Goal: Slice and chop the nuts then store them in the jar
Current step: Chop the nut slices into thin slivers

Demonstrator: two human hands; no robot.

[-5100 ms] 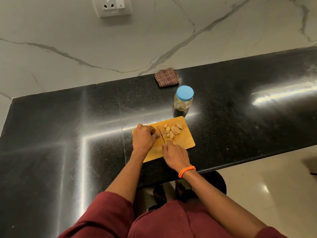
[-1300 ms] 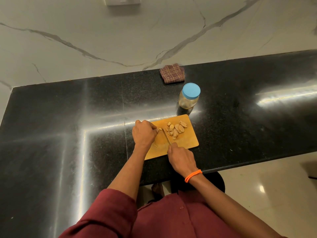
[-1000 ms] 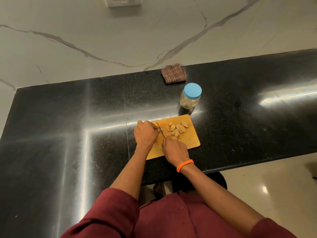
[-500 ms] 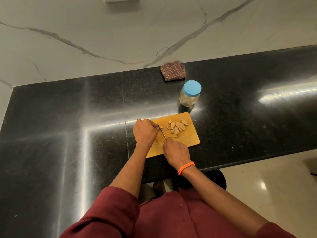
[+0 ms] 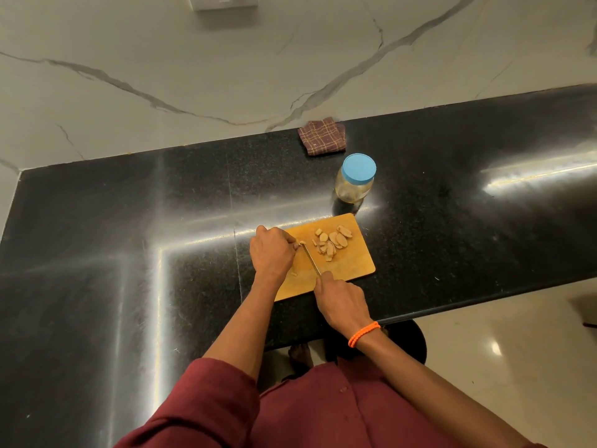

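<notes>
A wooden cutting board [image 5: 352,265] lies on the black counter. A pile of sliced nuts [image 5: 332,242] sits on its far right part. My left hand [image 5: 270,252] pinches a small nut piece [image 5: 301,243] against the board at its left side. My right hand [image 5: 342,300] grips the handle of a knife [image 5: 310,259], whose thin blade runs from that hand up to the pinched nut. One stray nut bit [image 5: 293,273] lies near my left wrist. Behind the board stands a clear jar [image 5: 352,188] closed by a blue lid [image 5: 358,167].
A folded checked brown cloth [image 5: 322,136] lies against the marble wall behind the jar. The black counter [image 5: 129,221] stretches wide to the left and right. Its front edge runs just below the board, with pale floor [image 5: 504,344] beyond.
The right hand drew the knife back toward me and slightly right; the blade still sits at the nut my left hand pinches. The camera view shifted a little.
</notes>
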